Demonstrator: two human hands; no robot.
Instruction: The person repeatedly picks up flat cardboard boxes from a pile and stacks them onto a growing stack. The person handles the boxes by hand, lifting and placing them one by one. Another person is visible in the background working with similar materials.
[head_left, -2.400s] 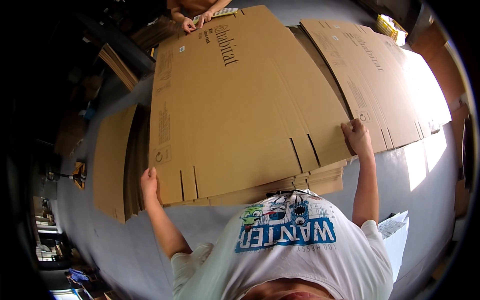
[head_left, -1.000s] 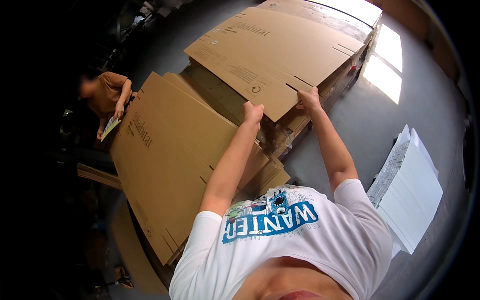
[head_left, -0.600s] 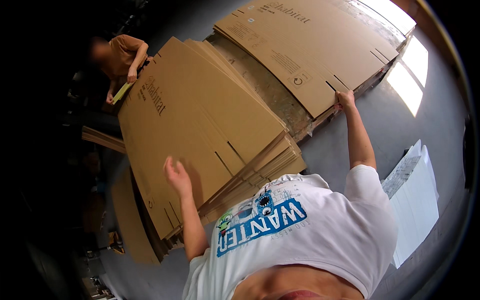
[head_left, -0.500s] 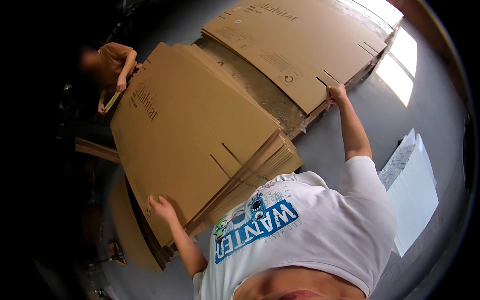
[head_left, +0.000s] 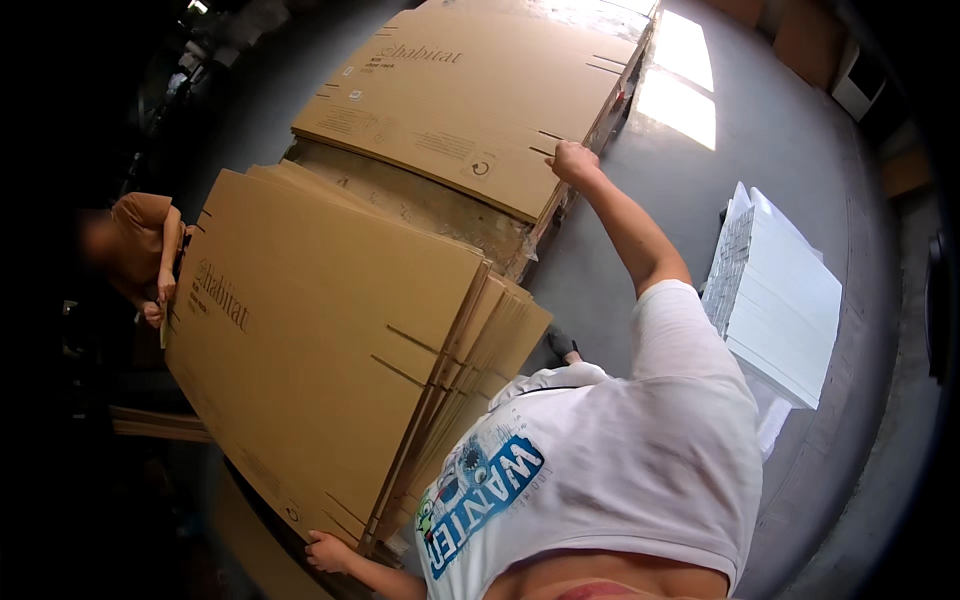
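The right hand [head_left: 573, 163] is closed over the right edge of the far cardboard stack [head_left: 450, 105], beside a pair of cut slots; the thumb is hidden, and how many sheets lie within the grip cannot be told. The left hand [head_left: 330, 552] is at the lowest corner of the near cardboard stack [head_left: 320, 330], fingers slightly bent and touching it; whether they grip cannot be determined. The arms are spread wide, with most of the near stack lying between the hands and the far stack extending up and left from the right hand.

The far stack lies flat on a worn brown base [head_left: 400, 205], close to the base's right edge. A scuffed strip of that base shows between the two stacks. The near stack's top sheet is flat; the sheets beneath fan out at its right side, edges uneven. Both top sheets carry dark print and slots.

At the near stack's left edge stands a co-worker [head_left: 145, 225] in a brown top, both hands near that edge. Below it, at lower left, another cardboard stack [head_left: 250, 540] shows dimly. On the grey floor [head_left: 640, 210] to the right sits a white stack [head_left: 785, 295].
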